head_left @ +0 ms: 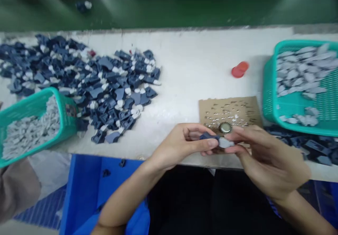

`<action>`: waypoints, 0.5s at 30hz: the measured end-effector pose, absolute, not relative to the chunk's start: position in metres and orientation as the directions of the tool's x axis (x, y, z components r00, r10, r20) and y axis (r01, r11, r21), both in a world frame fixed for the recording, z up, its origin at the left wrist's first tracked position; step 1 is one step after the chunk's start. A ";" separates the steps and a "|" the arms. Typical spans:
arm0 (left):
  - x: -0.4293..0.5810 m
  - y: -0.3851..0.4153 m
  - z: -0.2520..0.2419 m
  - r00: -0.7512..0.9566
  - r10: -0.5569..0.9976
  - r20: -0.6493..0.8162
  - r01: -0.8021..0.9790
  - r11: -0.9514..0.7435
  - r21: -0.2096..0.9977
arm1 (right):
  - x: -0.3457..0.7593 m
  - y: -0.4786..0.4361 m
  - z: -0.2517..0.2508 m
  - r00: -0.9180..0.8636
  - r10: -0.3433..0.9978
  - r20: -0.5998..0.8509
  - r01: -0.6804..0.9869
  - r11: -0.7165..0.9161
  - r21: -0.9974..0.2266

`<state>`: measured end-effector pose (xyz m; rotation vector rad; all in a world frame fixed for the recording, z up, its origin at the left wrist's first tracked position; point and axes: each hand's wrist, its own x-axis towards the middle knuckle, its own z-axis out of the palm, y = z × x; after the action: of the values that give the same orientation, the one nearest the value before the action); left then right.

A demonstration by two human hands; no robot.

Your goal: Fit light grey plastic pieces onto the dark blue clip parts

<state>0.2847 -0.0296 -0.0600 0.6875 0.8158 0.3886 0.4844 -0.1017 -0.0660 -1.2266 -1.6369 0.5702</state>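
Left basket (16, 113): teal plastic, at the left edge of the bench (185, 69), tilted, filled with small grey parts (29, 131).
Blue crate (84, 189): below the bench edge, left of the person's lap; a few dark pieces lie in it.
Dark blue pile (87, 76): a wide heap of dark blue and white plastic pieces, spread over the left half of the bench, touching the left basket.
Left hand (182, 145): fingers curled, thumb and fingertips closed on a dark blue piece (208, 136), held just above the near edge of the bench.
Grey piece (225, 143): held at the fingertips of the right hand, touching the dark blue piece where the two hands meet.
Cardboard sheet (229, 110): flat on the bench directly behind the hands, scattered with many tiny metal parts (224, 117).
Bottle cap (225, 127): round, metallic, on the near part of the cardboard sheet, just behind the fingertips.
Red cap (239, 69): alone on the bench, well behind the cardboard sheet.
Right hand (266, 157): fingers pinched narrow on the grey piece, palm turned left.
Right basket (271, 97): teal plastic, at the right edge, holding pale grey parts (301, 69).
Loose dark pieces (311, 147): on the bench in front of the right basket.
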 end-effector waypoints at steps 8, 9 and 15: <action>0.321 0.219 -0.035 -0.057 0.995 -0.082 0.602 0.100 0.792 | 0.586 -0.113 -0.070 0.563 0.783 0.264 0.613 -0.182 -0.769; 0.331 0.248 -0.039 -0.118 0.991 -0.067 0.627 0.127 0.769 | 0.600 -0.112 -0.071 0.541 0.808 0.233 0.661 -0.238 -0.711; 0.361 0.314 -0.056 -0.188 0.981 -0.048 0.739 0.173 0.652 | 0.636 -0.075 -0.079 0.275 0.958 0.084 0.782 -0.172 -0.599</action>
<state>0.3611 0.3141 -0.0556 1.6176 1.9925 0.6945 0.6358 -0.0751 -0.0792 -2.0107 -1.5596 0.4268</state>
